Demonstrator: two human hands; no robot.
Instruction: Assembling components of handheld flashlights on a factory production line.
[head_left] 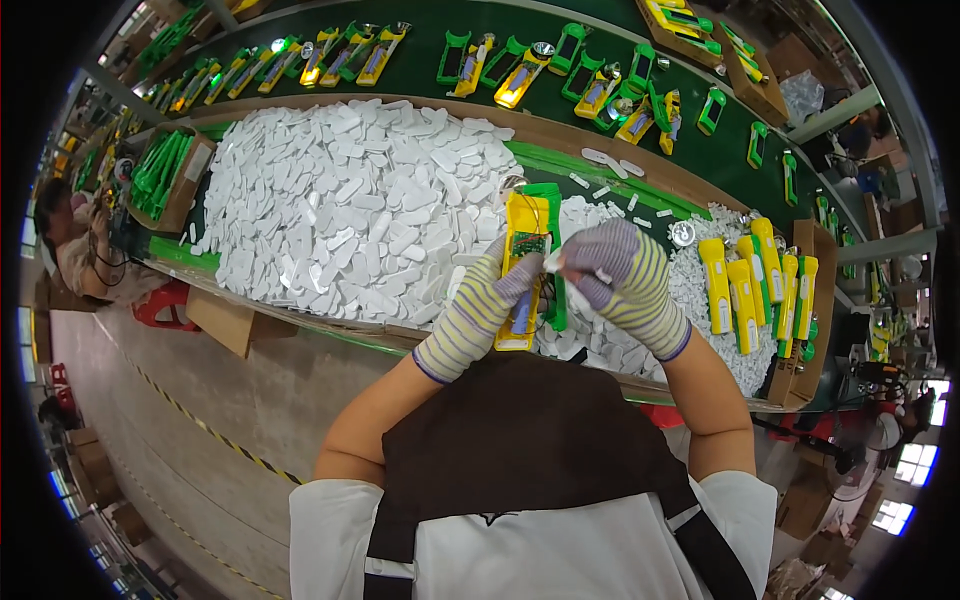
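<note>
My left hand, in a striped knit glove, is closed around an opened yellow flashlight body held upright over the trough. A green circuit board with thin wires shows inside the yellow shell. Right behind it, on the right side, is a green casing part. My right hand, gloved the same way, has its thumb and fingers pinched on a small white piece beside the circuit board. What kind of piece it is cannot be made out.
A large heap of flat white plastic pieces fills the trough. Smaller white parts and several yellow flashlights lie at the right. Beyond runs a green conveyor with open flashlights. A carton holds green parts; a person sits left.
</note>
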